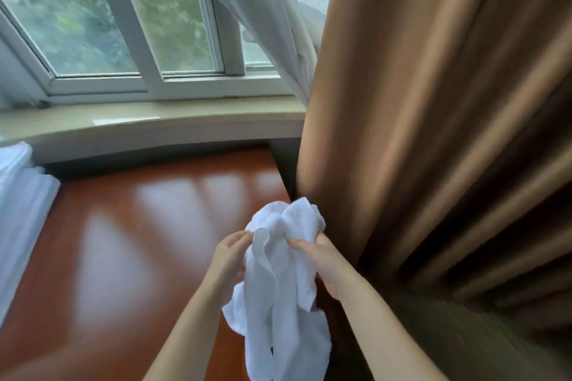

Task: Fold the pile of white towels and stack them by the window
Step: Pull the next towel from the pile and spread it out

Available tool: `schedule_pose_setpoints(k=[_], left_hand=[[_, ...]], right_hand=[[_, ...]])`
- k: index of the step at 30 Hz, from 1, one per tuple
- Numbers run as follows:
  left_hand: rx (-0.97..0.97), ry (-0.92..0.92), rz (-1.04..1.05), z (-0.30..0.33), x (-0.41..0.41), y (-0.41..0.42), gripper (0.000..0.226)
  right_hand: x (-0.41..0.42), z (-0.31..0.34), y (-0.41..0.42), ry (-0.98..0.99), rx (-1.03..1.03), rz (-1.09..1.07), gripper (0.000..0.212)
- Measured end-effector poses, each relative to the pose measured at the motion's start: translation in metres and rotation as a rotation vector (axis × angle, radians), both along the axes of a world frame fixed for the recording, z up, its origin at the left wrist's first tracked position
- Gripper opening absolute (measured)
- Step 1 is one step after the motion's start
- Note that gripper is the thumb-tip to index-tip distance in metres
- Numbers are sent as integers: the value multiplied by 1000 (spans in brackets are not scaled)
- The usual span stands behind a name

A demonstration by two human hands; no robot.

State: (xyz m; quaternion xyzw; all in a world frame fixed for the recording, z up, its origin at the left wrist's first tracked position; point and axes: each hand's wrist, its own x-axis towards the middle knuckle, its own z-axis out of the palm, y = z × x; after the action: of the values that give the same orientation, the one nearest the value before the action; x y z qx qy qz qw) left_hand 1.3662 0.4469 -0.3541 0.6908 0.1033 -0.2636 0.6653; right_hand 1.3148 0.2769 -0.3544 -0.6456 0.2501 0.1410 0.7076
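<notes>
White folded towels (21,195) lie at the far left of the glossy wooden table (130,226), below the windowsill (148,124). Above the table's right edge, the left hand (227,260) and right hand (325,263) each pinch a crumpled white towel (278,272), hanging just beside the brown curtain (433,133).

Two bare forearms and hands, nothing worn.

Both arms show from the lower edge up to the hands with no sleeve, cuff, watch or bracelet on either wrist. The left hand (227,260) and the right hand (322,266) wear no gloves, and no ring can be made out on the visible fingers, though the picture is somewhat soft. Short, plain nails.
</notes>
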Motion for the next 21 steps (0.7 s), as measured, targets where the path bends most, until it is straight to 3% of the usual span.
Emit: schedule_pose_setpoints(k=[6, 11, 15, 17, 21], left_hand=[[-14, 60, 163, -8, 39, -10, 53], [29, 64, 292, -1, 44, -22, 58], [46, 96, 397, 4, 30, -40, 48], [-3, 105, 520, 8, 13, -56, 43], [-19, 170, 648, 13, -23, -83, 42]], right_hand=[[70, 2, -12, 25, -73, 149, 59], [102, -5, -19, 115, -61, 290, 90], [122, -9, -42, 133, -98, 579, 51], [127, -7, -60, 125, -34, 696, 50], [131, 6, -80, 124, -107, 996, 45]])
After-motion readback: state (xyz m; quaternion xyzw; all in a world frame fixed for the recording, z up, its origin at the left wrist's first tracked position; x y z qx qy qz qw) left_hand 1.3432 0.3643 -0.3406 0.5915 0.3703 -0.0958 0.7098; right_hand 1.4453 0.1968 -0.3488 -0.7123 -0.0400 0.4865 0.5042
